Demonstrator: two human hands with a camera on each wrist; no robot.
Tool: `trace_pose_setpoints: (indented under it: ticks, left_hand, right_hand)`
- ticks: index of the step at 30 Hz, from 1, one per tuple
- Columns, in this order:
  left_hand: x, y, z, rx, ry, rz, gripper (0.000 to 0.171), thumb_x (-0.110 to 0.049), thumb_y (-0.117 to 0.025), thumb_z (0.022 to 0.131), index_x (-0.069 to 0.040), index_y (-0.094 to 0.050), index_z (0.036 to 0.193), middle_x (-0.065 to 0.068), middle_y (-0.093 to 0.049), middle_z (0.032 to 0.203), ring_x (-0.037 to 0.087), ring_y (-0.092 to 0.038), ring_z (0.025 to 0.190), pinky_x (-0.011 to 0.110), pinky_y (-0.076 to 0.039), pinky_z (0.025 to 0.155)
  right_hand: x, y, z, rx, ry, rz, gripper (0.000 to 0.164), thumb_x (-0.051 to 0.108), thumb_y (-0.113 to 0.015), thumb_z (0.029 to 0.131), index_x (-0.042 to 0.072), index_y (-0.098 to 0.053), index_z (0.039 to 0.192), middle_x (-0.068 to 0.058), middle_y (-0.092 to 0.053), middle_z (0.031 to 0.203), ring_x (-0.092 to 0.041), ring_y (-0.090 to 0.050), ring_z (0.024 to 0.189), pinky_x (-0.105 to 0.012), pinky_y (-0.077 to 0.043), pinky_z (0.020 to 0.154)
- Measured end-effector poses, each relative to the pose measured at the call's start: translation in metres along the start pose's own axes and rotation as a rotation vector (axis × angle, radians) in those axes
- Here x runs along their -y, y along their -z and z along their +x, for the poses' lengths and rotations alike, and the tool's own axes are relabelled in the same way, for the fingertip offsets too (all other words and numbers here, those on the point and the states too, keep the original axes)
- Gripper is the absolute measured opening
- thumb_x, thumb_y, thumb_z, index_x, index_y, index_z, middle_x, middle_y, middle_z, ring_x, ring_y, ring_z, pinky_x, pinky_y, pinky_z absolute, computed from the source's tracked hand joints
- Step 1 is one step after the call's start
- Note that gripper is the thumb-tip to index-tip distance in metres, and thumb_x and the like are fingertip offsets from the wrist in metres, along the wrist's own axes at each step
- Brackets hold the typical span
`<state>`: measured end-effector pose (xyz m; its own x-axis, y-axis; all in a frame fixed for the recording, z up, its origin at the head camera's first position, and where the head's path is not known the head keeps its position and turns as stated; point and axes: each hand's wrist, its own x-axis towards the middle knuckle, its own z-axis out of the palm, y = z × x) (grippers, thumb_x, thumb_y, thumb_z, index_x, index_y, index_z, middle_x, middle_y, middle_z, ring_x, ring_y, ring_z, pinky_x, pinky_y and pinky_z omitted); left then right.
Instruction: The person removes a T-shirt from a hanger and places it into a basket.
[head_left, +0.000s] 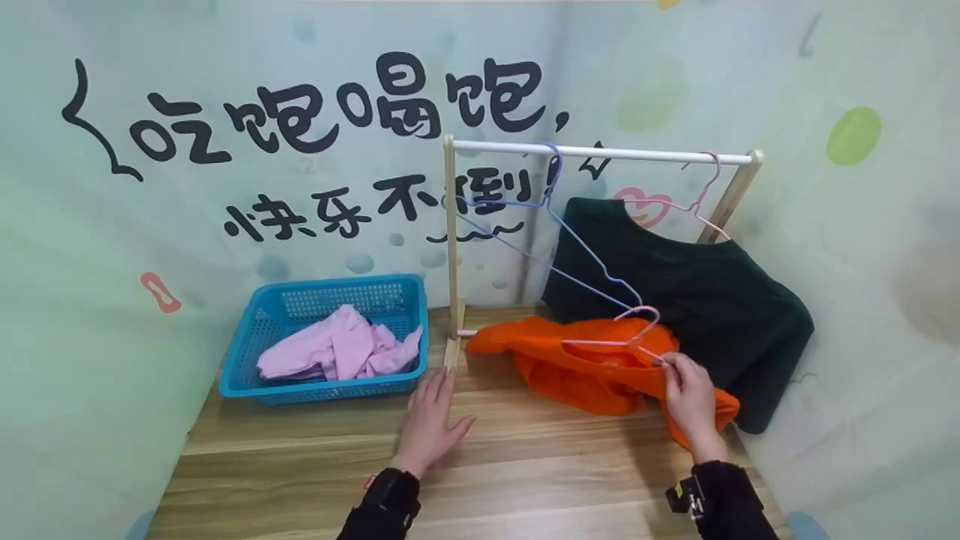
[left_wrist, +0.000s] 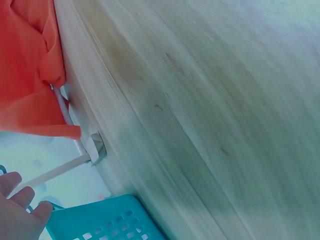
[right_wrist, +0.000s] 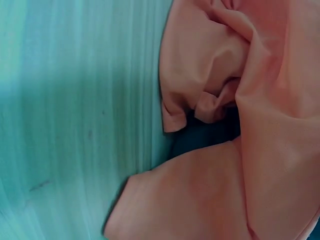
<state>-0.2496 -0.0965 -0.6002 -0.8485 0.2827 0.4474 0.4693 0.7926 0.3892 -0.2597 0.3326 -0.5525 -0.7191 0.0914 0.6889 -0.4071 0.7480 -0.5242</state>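
Observation:
My right hand (head_left: 690, 397) pinches one shoulder of a pink clothes hanger (head_left: 600, 343) whose ends go into the neck of an orange shirt (head_left: 585, 382). Crumpled folds of that shirt (right_wrist: 200, 195) fill much of the right wrist view, where the hand itself does not show. Fingers spread, my left hand (head_left: 429, 421) is by the left foot of a small clothes rack (head_left: 451, 247), holding nothing. From the rack's white bar hang a bare blue hanger (head_left: 553, 174) and a second pink hanger (head_left: 716, 169) carrying a dark green shirt (head_left: 675, 285).
A blue plastic basket (head_left: 238, 349) with a pink garment (head_left: 337, 345) in it stands left of the rack. Everything is on a wood-grain table (head_left: 510, 487). A printed cloth backdrop (head_left: 360, 150) closes off the back and both sides.

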Motion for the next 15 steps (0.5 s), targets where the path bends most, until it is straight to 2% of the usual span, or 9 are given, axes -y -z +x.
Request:
trace_pose_setpoints:
  ticks: [7,15]
  left_hand:
    - [-0.007,0.002,0.003,0.053,0.023,0.002,0.088,-0.040,-0.077,0.085,-0.001,-0.034,0.151,0.020,-0.034,0.155,0.041,-0.033,0.139,0.059,-0.029,0.110]
    - [-0.018,0.005,0.011,0.072,0.021,-0.025,0.087,-0.040,-0.075,0.087,-0.005,-0.031,0.154,0.017,-0.031,0.157,0.039,-0.033,0.140,0.061,-0.029,0.110]
  right_hand:
    - [0.004,-0.012,-0.005,0.027,0.177,0.012,0.014,-0.011,-0.067,0.085,-0.001,-0.066,0.095,-0.012,-0.069,0.089,-0.031,-0.062,0.083,-0.037,-0.039,0.085]
    - [0.018,-0.024,-0.007,0.051,0.300,0.029,0.020,-0.015,-0.068,0.082,0.000,-0.066,0.095,-0.012,-0.069,0.090,-0.030,-0.061,0.084,-0.036,-0.041,0.084]
